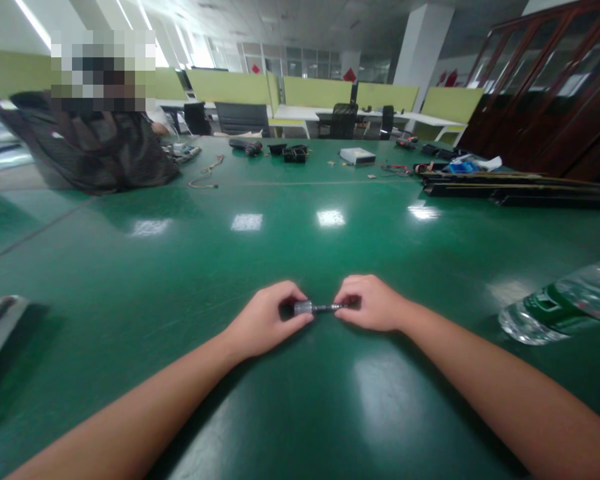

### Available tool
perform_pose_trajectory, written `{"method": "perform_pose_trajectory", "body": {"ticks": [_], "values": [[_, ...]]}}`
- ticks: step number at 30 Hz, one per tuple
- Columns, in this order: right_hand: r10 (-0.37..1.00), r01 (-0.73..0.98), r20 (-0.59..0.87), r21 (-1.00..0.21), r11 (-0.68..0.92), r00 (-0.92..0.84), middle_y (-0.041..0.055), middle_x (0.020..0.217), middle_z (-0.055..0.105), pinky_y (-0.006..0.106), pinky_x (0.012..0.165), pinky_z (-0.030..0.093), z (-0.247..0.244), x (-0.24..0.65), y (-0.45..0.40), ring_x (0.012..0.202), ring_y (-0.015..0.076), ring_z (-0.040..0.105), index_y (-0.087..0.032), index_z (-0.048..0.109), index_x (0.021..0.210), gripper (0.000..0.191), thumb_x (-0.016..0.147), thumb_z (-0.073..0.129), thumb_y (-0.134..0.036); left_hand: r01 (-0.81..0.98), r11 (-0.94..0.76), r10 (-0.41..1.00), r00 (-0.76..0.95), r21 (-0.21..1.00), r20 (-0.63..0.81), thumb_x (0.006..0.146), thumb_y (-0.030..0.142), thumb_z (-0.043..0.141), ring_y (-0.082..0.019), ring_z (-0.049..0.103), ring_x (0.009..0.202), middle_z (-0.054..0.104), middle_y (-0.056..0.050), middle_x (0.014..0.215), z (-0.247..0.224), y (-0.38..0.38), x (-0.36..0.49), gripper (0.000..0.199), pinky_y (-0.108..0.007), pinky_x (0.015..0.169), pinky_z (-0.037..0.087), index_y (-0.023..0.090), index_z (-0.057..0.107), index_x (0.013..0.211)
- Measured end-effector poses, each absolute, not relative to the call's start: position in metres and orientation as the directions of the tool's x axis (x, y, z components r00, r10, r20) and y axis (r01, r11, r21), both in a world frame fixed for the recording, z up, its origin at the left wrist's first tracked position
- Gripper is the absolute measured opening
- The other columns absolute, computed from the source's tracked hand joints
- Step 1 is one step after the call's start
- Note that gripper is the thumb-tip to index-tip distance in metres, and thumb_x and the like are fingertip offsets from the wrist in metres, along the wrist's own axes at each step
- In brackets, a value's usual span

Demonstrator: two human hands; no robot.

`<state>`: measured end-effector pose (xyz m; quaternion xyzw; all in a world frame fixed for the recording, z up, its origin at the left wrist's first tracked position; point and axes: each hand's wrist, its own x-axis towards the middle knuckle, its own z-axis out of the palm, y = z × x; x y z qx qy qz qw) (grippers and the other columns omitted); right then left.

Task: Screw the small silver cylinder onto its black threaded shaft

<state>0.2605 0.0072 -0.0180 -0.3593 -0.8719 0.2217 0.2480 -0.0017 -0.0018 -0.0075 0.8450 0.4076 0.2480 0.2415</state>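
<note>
Just above the green tabletop [280,247], a small slim device joins my two hands. It has a clear-grey cylinder [303,307] at its left end and a thin dark shaft [324,308] running right. My left hand [267,317] pinches the cylinder between thumb and fingers. On the other side, the fingertips of my right hand [370,303] are closed on the shaft's right end, which they partly hide. What kind of device this is, I cannot make out.
A clear plastic bottle [555,313] with a green label is at the right. The corner of a pale flat object [5,313] shows at the left edge. Farther back are a dark bag [110,150], a person behind it, a grey box [357,156] and long black strips [480,187].
</note>
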Motion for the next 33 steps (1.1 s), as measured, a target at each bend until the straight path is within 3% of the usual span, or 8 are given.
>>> {"method": "perform_pose_trajectory", "body": {"ticks": [11, 17, 23, 27, 33], "values": [[0.786, 0.512, 0.222, -0.652, 0.56, -0.577, 0.0028, 0.077, 0.069, 0.023, 0.062, 0.045, -0.024, 0.265, 0.013, 0.066, 0.0124, 0.06, -0.016, 0.077, 0.086, 0.011, 0.078, 0.076, -0.023, 0.566, -0.535, 0.817, 0.537, 0.627, 0.212, 0.086, 0.037, 0.071, -0.018, 0.064, 0.078, 0.069, -0.002, 0.087, -0.01, 0.001, -0.002, 0.019, -0.029, 0.072, 0.05, 0.019, 0.066, 0.093], [0.683, 0.425, 0.346, -0.58, 0.695, -0.643, 0.0064, 0.095, 0.074, 0.029, 0.081, 0.05, -0.024, 0.236, 0.001, 0.088, 0.0185, 0.065, -0.018, 0.076, 0.103, 0.024, 0.079, 0.074, -0.018, 0.536, -0.557, 0.793, 0.571, 0.634, 0.214, 0.082, 0.032, 0.074, -0.018, 0.064, 0.083, 0.069, -0.002, 0.092, -0.013, 0.002, -0.002, 0.02, -0.029, 0.075, 0.05, 0.02, 0.066, 0.096], [0.71, 0.45, 0.328, -0.592, 0.669, -0.624, 0.0062, 0.093, 0.074, 0.027, 0.077, 0.049, -0.024, 0.238, 0.001, 0.084, 0.0168, 0.065, -0.017, 0.076, 0.101, 0.016, 0.085, 0.07, -0.018, 0.541, -0.583, 0.779, 0.583, 0.606, 0.229, 0.082, 0.037, 0.075, -0.019, 0.062, 0.084, 0.067, -0.003, 0.094, -0.01, 0.0, -0.001, 0.028, -0.03, 0.075, 0.049, 0.019, 0.066, 0.101], [0.688, 0.439, 0.359, -0.566, 0.698, -0.63, 0.0063, 0.09, 0.073, 0.027, 0.076, 0.049, -0.025, 0.237, 0.0, 0.084, 0.0168, 0.064, -0.016, 0.076, 0.099, 0.015, 0.086, 0.07, -0.019, 0.545, -0.57, 0.785, 0.582, 0.615, 0.212, 0.089, 0.038, 0.067, -0.018, 0.063, 0.082, 0.067, -0.003, 0.091, -0.008, 0.0, 0.0, 0.021, -0.03, 0.075, 0.049, 0.019, 0.067, 0.099], [0.662, 0.428, 0.383, -0.537, 0.727, -0.644, 0.0064, 0.088, 0.072, 0.028, 0.078, 0.048, -0.026, 0.236, 0.002, 0.084, 0.0173, 0.062, -0.016, 0.075, 0.099, 0.014, 0.087, 0.07, -0.021, 0.551, -0.549, 0.792, 0.584, 0.628, 0.18, 0.085, 0.036, 0.071, -0.018, 0.063, 0.079, 0.067, -0.002, 0.089, -0.01, 0.001, 0.0, 0.022, -0.029, 0.072, 0.049, 0.019, 0.067, 0.099]]}}
